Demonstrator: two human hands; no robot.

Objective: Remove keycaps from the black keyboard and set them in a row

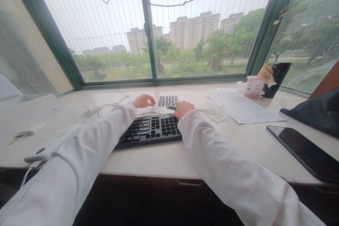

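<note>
A black keyboard (148,129) lies on the white ledge under my forearms. Its number pad (169,126) shows dark square sockets with light outlines, as if bare of keycaps. Behind it, small grey keycap-like pieces (168,99) lie in neat rows. My left hand (143,101) is left of these rows, fingertips pinched by a tiny dark spot too small to name. My right hand (183,108) is closed around a slim dark tool (171,107), whose tip points left, between the rows and the keyboard. Its exact kind is unclear.
A phone (302,148), printed paper (246,107) and crumpled tissue (214,110) lie to the right. A paper cup (254,86) and a black container (277,79) stand by the window. At left are a white box (34,107), a thin cable (106,105) and a white device (50,146).
</note>
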